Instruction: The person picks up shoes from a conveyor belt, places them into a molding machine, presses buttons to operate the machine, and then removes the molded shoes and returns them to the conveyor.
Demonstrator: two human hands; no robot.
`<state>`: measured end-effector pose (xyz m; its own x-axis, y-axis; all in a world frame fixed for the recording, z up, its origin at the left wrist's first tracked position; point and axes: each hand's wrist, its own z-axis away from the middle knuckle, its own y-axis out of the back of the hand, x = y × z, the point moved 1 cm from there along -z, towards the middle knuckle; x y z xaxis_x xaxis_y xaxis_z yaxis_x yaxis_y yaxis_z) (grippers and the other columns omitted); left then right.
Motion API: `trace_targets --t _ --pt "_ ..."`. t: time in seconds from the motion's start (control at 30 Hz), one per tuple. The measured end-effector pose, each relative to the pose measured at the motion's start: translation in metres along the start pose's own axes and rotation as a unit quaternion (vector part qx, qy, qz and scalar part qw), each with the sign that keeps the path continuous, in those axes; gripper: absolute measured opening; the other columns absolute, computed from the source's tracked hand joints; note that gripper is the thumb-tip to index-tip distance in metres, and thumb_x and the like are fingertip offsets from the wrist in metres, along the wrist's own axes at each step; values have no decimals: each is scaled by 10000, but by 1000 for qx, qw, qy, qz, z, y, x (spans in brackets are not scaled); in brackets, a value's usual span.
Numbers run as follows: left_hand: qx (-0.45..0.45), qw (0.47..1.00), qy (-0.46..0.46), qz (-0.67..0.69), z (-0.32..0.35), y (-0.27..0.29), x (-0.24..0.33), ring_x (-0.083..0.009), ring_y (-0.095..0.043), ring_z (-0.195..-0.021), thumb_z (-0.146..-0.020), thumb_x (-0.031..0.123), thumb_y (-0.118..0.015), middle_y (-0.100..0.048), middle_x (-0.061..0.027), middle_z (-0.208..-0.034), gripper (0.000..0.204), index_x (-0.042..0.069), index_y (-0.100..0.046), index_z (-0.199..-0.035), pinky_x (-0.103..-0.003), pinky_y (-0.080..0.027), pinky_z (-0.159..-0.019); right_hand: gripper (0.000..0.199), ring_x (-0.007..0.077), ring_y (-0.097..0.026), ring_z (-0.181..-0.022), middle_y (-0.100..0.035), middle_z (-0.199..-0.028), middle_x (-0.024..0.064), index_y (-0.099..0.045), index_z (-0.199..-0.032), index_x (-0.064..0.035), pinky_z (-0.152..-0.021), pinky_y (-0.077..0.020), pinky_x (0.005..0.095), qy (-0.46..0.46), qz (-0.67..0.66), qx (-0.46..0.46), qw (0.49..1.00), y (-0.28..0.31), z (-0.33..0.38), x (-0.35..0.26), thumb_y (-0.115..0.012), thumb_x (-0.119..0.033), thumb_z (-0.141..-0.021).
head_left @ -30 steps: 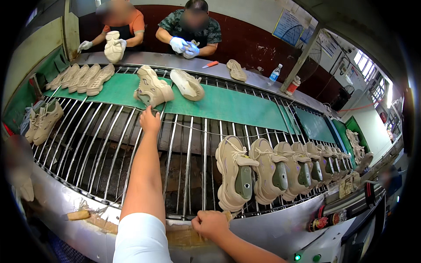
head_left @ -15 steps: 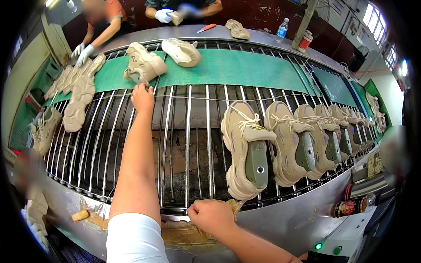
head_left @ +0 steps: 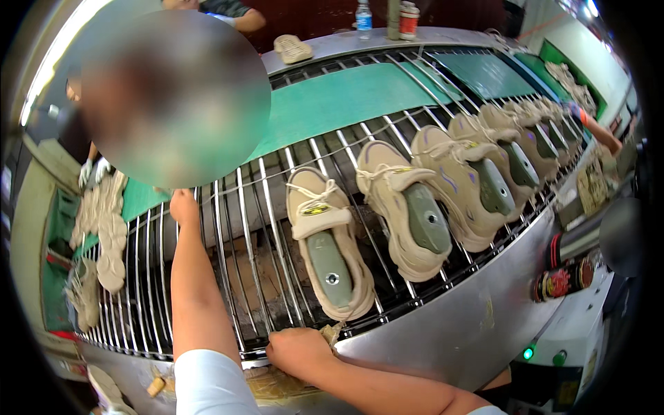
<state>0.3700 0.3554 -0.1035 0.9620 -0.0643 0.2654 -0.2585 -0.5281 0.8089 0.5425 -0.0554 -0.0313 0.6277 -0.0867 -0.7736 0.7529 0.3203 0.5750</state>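
Observation:
My left hand (head_left: 184,206) reaches out over the metal rollers at the edge of the green belt (head_left: 346,100). Its fingers are closed; a large blurred patch covers whatever is at their tips. Loosely fisted, my right hand (head_left: 297,351) rests on the near metal edge beside brown tape, and nothing shows in it. Just beyond it lies the nearest beige lace-up shoe (head_left: 299,268), a green last inside it. A second shoe (head_left: 387,238) lies to its right, with several more in a row beyond, laces up.
Beige soles (head_left: 111,252) lie at the left end of the belt. On the far ledge stand a water bottle (head_left: 364,21) and a red-and-white container (head_left: 409,22), with a loose sole (head_left: 293,49) nearby. A dark can (head_left: 564,280) is at right. Other people's hands show at both sides.
The view has swung right, so things appear further left. A blurred patch now covers the shoe at my left hand. Another person's arm has appeared at the right. My right fist stays at the edge.

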Motion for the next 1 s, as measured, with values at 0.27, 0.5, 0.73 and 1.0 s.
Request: trace_targets --t 0.27,0.5,0.73,1.0 --pt "-87 991 -102 24 65 96 3 -442 -596 -722 -894 278 -450 -610 -272 -739 404 -59 -622 -752 -507 -457 -697 208 338 -686 -764 -687 -804 178 -700 -772 -20 -669 -549 440 13 -4 84 996 -4 8 -3 -571 -181 -782" --pt "-226 893 121 370 150 235 28 -140 -446 -414 -847 167 -461 -477 -32 -501 320 10 -509 -573 -316 -332 -409 171 322 -689 -773 -699 -799 162 -726 -767 -53 -677 -542 435 -19 32 149 988 -8 10 -11 -591 -157 -755" --pt "-270 814 182 481 242 388 31 -133 -366 -425 -857 143 -448 -433 -32 -544 277 93 -435 -585 -278 -301 -396 169 345 -660 -769 -681 -772 146 -679 -797 -121 -692 -518 438 -59 -33 301 951 -22 95 -4 -596 -268 -795" --pt "-224 813 169 511 372 477 -33 -134 -449 -420 -871 112 -480 -490 -56 -486 334 28 -494 -548 -283 -364 -423 450 294 -646 -877 -670 -886 107 -562 -1162 -111 -792 -496 398 -135 -217 220 941 -26 223 -18 -661 -364 -803"
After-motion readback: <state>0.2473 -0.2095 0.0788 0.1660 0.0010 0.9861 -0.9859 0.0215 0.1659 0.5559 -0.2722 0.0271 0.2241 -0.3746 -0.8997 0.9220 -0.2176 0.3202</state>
